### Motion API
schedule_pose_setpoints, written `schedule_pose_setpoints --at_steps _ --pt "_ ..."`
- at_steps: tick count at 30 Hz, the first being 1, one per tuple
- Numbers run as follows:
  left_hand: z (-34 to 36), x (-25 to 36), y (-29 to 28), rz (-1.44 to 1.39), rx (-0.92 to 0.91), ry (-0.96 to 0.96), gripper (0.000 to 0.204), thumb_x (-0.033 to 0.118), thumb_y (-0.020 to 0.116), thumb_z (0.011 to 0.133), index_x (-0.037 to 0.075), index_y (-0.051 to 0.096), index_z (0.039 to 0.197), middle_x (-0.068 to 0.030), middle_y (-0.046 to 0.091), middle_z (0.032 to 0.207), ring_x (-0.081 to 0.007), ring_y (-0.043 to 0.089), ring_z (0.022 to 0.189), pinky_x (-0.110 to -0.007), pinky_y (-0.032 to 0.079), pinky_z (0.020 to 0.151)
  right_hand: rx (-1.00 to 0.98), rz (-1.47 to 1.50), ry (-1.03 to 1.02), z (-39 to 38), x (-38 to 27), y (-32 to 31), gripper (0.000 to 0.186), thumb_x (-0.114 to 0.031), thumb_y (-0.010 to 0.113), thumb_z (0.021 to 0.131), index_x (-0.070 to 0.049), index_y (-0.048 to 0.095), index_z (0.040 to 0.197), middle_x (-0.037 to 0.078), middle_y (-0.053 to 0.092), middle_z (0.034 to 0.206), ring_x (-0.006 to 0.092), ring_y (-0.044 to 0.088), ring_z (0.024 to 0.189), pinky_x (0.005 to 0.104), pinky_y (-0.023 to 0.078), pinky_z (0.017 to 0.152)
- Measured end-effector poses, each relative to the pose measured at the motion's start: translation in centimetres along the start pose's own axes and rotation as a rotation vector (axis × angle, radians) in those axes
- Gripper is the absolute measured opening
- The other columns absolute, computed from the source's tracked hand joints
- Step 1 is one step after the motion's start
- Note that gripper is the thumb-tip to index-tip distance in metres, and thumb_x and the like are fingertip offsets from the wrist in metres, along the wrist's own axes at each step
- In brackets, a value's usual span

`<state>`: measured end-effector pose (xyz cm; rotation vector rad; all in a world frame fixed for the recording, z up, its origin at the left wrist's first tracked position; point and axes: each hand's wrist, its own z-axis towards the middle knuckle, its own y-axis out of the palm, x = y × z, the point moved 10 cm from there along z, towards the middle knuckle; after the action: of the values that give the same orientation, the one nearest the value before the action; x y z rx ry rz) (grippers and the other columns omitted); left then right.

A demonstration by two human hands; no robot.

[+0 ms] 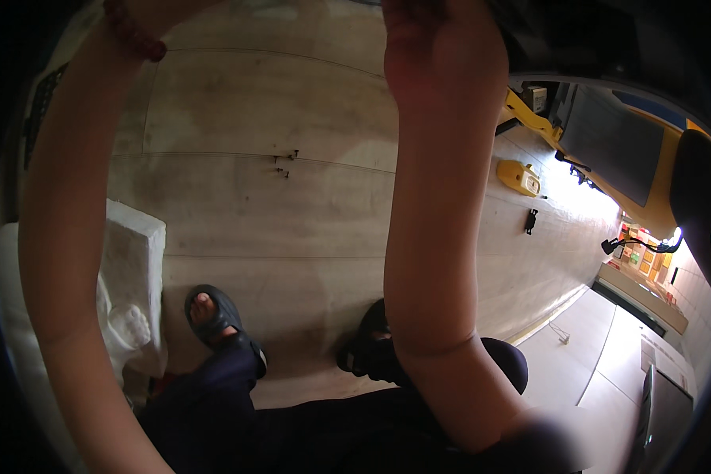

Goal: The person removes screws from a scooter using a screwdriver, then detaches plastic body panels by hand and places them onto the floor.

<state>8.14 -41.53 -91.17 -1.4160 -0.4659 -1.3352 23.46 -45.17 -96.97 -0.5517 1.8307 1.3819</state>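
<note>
Both of my forearms reach up to the top edge. My left arm wears a red bead bracelet (134, 35); the hand itself passes out of the picture there. My right hand (434, 35) is raised at the top centre against a dark object (577, 43), its fingers in shadow and cut off by the edge, so I cannot make out what it holds. Below, on the tiled floor (268, 205), lie several small dark pieces of hardware (284, 166).
A white foam block (134, 237) stands left of my sandalled feet (213, 316). At right are a yellow machine with a grey panel (616, 142), a yellow part (517, 178) and a small black piece (532, 221) on the floor, hanging cables (640, 243) and stacked colourful items (648, 261) farther off.
</note>
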Motion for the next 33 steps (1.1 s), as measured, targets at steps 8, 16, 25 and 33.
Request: schedule_pose_setpoints --at_steps 8,16,25,33 --pt "1.0 -1.0 2.4 -0.569 0.252 -0.177 0.036 0.032 0.045 0.097 -0.002 0.054 0.105 -0.0024 0.059 0.072 -0.0084 0.057 0.058 -0.02 0.05 0.056 0.075 -0.095 -0.111 0.6 -2.1 -1.4 0.015 -0.011 0.06 0.089 0.001 0.056 0.097 0.007 0.06 0.084 0.0156 0.061 0.078 0.0291 0.053 0.076" --pt "0.1 0.2 0.4 -0.145 -0.014 0.024 0.047 0.04 0.042 0.097 -0.002 0.057 0.082 -0.0066 0.061 0.066 -0.0084 0.059 0.059 -0.02 0.048 0.052 -0.04 -0.02 -0.046 -0.1 -0.9 0.9 0.011 -0.011 0.06 0.089 0.0 0.057 0.09 0.007 0.061 0.081 0.015 0.062 0.073 0.0289 0.054 0.074" --pt "0.6 -0.3 1.1 -0.226 0.251 -0.337 0.037 0.032 0.044 0.098 0.0 0.058 0.088 -0.002 0.054 0.062 -0.0074 0.054 0.054 -0.019 0.046 0.05 0.078 -0.087 -0.079 0.7 -1.0 -1.5 0.012 -0.013 0.063 0.088 -0.002 0.058 0.089 0.006 0.062 0.078 0.0147 0.062 0.07 0.0278 0.054 0.072" --pt "-0.4 -2.6 0.6 -0.505 0.043 -0.159 0.029 0.027 0.049 0.096 0.0 0.058 0.101 -0.005 0.06 0.071 -0.0101 0.059 0.056 -0.02 0.049 0.052 -0.02 0.02 -0.05 0.1 0.0 0.5 0.01 -0.009 0.059 0.089 0.0 0.057 0.09 0.007 0.06 0.081 0.0147 0.061 0.075 0.0269 0.054 0.074"
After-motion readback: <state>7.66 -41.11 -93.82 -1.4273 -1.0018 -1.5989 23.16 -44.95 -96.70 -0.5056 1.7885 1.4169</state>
